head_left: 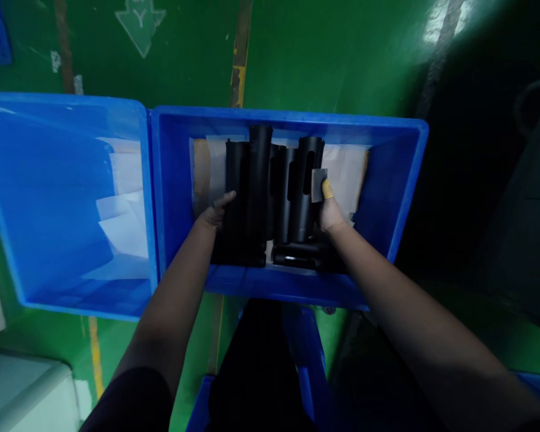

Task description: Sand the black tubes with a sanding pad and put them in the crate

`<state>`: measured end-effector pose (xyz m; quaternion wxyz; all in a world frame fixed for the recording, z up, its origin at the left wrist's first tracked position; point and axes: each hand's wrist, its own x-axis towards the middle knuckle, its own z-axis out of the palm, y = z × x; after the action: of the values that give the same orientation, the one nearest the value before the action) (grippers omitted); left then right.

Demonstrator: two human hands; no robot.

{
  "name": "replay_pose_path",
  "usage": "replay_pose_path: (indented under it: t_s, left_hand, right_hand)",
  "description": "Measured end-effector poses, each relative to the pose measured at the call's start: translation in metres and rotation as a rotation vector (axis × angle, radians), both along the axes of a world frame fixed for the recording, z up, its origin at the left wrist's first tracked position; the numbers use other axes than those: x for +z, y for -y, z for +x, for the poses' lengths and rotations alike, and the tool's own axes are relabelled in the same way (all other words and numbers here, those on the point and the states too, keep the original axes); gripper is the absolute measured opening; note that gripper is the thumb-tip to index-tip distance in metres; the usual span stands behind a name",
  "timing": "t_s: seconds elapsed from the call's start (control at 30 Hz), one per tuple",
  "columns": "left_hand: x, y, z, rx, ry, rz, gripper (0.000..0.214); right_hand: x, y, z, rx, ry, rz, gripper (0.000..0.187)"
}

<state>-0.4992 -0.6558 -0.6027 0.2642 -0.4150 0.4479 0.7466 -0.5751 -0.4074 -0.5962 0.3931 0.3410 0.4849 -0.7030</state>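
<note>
black tubes [270,192] stand packed side by side in the right blue crate [288,115]. they run lengthwise away from the person, and several show long slots cut in their walls. one more tube [297,255] lies crosswise at the near end of the crate, touching the ends of the others. under the tubes is a white paper liner [346,174], with a strip of brown cardboard [201,174] showing at its left edge.

the left hand [216,213] is clasped on the leftmost of the black tubes: the thumb lies over the top and the fingers curl down the outer side, closed against it. the right hand [329,213] is at the opposite flank of the bundle, against the rightmost tube. one finger wears a yellow finger cot [327,189], and its tip rests on a small grey square [318,183] that sits flat on that tube's wall. the other fingers of this hand are hidden below the tubes, so how far they are closed cannot be told. both forearms reach down into the crate from the near side.

touching this crate on its left is a second blue crate [67,102], which holds loose white paper sheets [123,210] along its right wall. both crates sit on a glossy green floor [319,54] with a pale arrow marking [140,24] and a worn yellow line [238,66] that runs under the seam between the two crates.
</note>
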Motion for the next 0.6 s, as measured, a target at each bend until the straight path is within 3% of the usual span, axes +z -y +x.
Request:
replay_pose_path:
  t_s: [0.33,0.6]
  left_hand:
    - [-0.007,0.003,0.015,0.046,-0.033,-0.077,0.063]
    - [0.008,-0.013,0.019,0.068,0.042,-0.027,0.081]
  right_hand:
    - [0.002,0.0,0.003,-0.049,0.017,-0.052,0.052]
    - [0.011,0.008,-0.001,-0.03,-0.022,-0.039,0.041]
